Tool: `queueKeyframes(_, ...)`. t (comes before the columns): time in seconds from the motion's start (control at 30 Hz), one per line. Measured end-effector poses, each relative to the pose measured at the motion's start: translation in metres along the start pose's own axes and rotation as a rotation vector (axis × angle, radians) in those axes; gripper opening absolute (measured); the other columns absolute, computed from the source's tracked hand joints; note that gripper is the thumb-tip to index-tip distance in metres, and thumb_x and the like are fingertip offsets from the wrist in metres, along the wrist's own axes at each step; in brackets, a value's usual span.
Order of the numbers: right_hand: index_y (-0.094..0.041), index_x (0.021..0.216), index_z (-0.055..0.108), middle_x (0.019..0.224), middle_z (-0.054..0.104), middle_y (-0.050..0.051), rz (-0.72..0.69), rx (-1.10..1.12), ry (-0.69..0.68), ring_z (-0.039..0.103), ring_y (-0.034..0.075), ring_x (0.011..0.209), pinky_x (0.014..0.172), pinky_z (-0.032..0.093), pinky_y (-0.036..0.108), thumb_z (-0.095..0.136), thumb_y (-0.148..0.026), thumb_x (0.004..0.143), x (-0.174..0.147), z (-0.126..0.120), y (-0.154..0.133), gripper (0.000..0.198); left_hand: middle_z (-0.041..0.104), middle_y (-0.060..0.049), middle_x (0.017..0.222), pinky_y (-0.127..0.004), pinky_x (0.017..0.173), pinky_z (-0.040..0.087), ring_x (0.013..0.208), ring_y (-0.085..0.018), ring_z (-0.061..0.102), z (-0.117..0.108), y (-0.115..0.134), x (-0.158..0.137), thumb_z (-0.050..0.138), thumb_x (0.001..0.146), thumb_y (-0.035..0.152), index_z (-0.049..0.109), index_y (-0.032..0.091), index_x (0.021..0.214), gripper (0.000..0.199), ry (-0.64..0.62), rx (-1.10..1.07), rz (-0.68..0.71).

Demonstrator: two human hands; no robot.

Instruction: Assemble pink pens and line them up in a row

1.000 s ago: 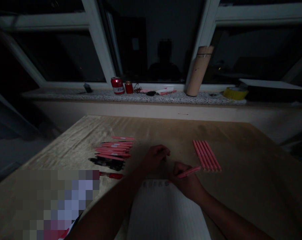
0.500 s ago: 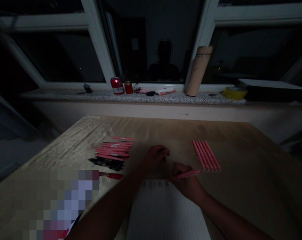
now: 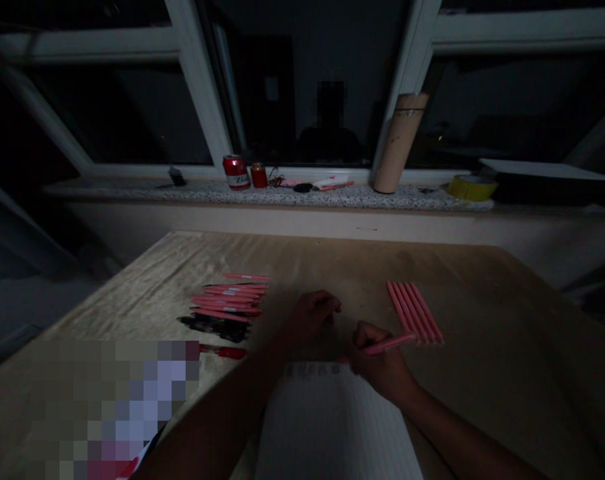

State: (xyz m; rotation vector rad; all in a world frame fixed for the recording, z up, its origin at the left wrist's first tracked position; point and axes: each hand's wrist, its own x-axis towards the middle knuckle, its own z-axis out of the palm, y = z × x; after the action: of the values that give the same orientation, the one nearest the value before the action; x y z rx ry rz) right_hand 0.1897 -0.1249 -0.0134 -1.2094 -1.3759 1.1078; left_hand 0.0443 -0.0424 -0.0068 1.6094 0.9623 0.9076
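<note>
The right hand (image 3: 382, 370) has shifted slightly toward the right of the frame since the earlier view, carrying the pink pen (image 3: 389, 343) with it; the pen's far end now overlaps the lower end of the row of pink pens (image 3: 415, 310) in my view. Contact there cannot be confirmed. The right fingers are closed around the pen, directly above the top right corner of the lined paper (image 3: 332, 420), which lies at bottom center with marks along its top edge. The left hand (image 3: 312, 313) rests at center, fingers loosely curled and partly open; I cannot tell whether they hold anything.

Work surface: a brown tabletop (image 3: 507, 373), dimly lit, brighter on the left. Left of center lie a pile of pink pens (image 3: 227, 299), a group of dark pens (image 3: 219, 328) and a red pen (image 3: 229, 352).

Room: a speckled sill (image 3: 352, 195) crosses below dark windows, bearing a red can (image 3: 237, 172), an upright tube (image 3: 399, 143) and a yellow tape roll (image 3: 472, 187).

Edges: the table's back edge runs below the sill; the side edges slant outward toward the lower corners. The widest span of tabletop extends rightward from the pen row; a narrower one separates the row from the left hand.
</note>
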Motion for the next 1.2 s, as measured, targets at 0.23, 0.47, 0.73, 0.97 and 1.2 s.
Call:
queueKeyframes(0.23, -0.02, 0.055, 0.037, 0.038, 0.045, -0.006, 0.056, 0.058, 0.015, 0.046, 0.009, 0.035, 0.035, 0.026, 0.017, 0.063, -0.033, 0.072, 0.005, -0.003, -0.002, 0.033, 0.057, -0.002, 0.063, -0.02, 0.054, 0.037, 0.055, -0.009, 0.05, -0.002, 0.001, -0.002, 0.053, 0.077, 0.039, 0.061, 0.011, 0.072, 0.029, -0.053, -0.058, 0.019)
queueKeyframes(0.47, -0.018, 0.06, 0.047, 0.04, 0.051, -0.005, 0.105, 0.105, 0.071, 0.04, 0.007, 0.034, 0.034, 0.025, 0.017, 0.07, -0.04, 0.066, 0.018, -0.014, -0.004, 0.032, 0.06, -0.003, 0.065, -0.02, 0.057, 0.038, 0.059, -0.01, 0.051, -0.004, 0.002, -0.004, 0.064, 0.068, 0.04, 0.065, 0.009, 0.076, 0.032, -0.256, -0.066, 0.021)
queueKeyframes(0.73, -0.017, 0.073, 0.062, 0.048, 0.054, -0.003, 0.118, 0.536, 0.064, 0.04, 0.007, 0.036, 0.037, 0.034, 0.021, 0.063, -0.047, 0.073, 0.025, -0.019, -0.001, 0.031, 0.06, -0.003, 0.06, -0.019, 0.051, 0.035, 0.053, -0.008, 0.048, -0.006, 0.0, -0.002, 0.065, 0.066, 0.041, 0.067, 0.009, 0.073, 0.033, -0.168, -0.053, -0.018)
queueKeyframes(0.97, -0.018, 0.078, 0.067, 0.056, 0.057, 0.001, 0.213, 1.014, -0.014, 0.048, 0.013, 0.046, 0.047, 0.04, 0.027, 0.037, -0.069, 0.076, 0.027, -0.035, -0.014, 0.059, 0.059, -0.001, 0.056, -0.019, 0.049, 0.035, 0.049, -0.007, 0.047, -0.008, 0.002, 0.003, 0.067, 0.063, 0.037, 0.065, 0.01, 0.068, 0.027, 0.032, -0.244, -0.105)
queueKeyframes(1.2, -0.02, 0.072, 0.066, 0.056, 0.054, 0.001, 0.242, 0.854, 0.074, 0.049, 0.014, 0.05, 0.053, 0.042, 0.029, 0.039, -0.069, 0.075, 0.027, -0.033, -0.016, 0.056, 0.06, -0.002, 0.056, -0.019, 0.048, 0.034, 0.049, -0.007, 0.047, -0.008, 0.003, 0.002, 0.067, 0.063, 0.037, 0.065, 0.011, 0.068, 0.027, 0.04, -0.265, -0.117)
